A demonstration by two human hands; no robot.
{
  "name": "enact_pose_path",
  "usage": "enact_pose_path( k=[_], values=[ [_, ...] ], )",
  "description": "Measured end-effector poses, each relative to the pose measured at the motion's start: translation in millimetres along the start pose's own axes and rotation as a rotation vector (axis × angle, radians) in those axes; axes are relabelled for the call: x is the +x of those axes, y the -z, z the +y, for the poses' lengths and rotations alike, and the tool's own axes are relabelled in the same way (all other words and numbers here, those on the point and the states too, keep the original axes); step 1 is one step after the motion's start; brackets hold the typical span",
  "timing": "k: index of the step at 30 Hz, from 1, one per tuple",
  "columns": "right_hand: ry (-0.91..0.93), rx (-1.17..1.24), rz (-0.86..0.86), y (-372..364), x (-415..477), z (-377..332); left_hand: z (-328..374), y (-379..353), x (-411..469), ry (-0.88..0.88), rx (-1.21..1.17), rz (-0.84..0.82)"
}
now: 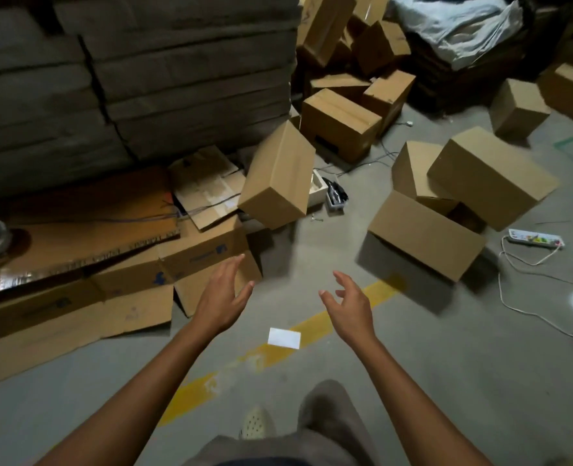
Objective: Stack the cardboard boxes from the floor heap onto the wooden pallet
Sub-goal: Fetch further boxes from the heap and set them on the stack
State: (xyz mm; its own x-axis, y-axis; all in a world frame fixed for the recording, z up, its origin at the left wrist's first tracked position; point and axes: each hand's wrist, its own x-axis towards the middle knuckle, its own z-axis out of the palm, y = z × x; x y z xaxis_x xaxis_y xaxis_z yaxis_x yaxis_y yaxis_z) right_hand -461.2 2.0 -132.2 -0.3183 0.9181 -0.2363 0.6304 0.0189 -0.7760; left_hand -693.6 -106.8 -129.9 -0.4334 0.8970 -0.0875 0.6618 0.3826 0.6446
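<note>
Several brown cardboard boxes lie scattered in a heap on the grey concrete floor. One tilted box (278,178) leans just beyond my hands at centre. An open box (424,235) sits to the right with another box (491,176) resting on it. More boxes (340,124) pile up toward the back. My left hand (221,297) and my right hand (349,304) reach forward over the floor, fingers spread and relaxed, holding nothing. Both hands are short of the tilted box. No wooden pallet shows in this view.
Flattened cardboard sheets (76,264) cover the floor at left, below a tall dark stack of flat cartons (143,79). A power strip (535,238) with a white cable lies at right. A white card (284,338) rests on a yellow floor line (211,381). A white sack (456,25) sits at back.
</note>
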Motion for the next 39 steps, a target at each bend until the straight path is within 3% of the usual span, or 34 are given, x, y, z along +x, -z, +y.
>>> enact_pose_path(
  k=[8, 19, 25, 32, 39],
  values=[
    [-0.155, 0.118, -0.041, -2.8, 260.4, -13.3, 8.2, -7.8, 279.2, 0.025, 0.065, -0.040],
    [-0.577, 0.274, -0.161, -44.1, 570.6, 47.1, -26.2, -99.1, 585.1, 0.375, -0.017, -0.104],
    [-0.673, 0.255, -0.234, -110.8, 670.3, 109.8, -91.8, -165.7, 673.5, 0.519, -0.123, -0.014],
    [-0.700, 0.257, -0.343, -210.2, 736.1, 161.9, -162.8, -235.8, 714.1, 0.507, -0.058, 0.020],
    [-0.961, 0.655, -0.344, -241.9, 740.8, 163.0, -198.7, -243.8, 705.8, 0.605, -0.216, -0.084]
  ],
)
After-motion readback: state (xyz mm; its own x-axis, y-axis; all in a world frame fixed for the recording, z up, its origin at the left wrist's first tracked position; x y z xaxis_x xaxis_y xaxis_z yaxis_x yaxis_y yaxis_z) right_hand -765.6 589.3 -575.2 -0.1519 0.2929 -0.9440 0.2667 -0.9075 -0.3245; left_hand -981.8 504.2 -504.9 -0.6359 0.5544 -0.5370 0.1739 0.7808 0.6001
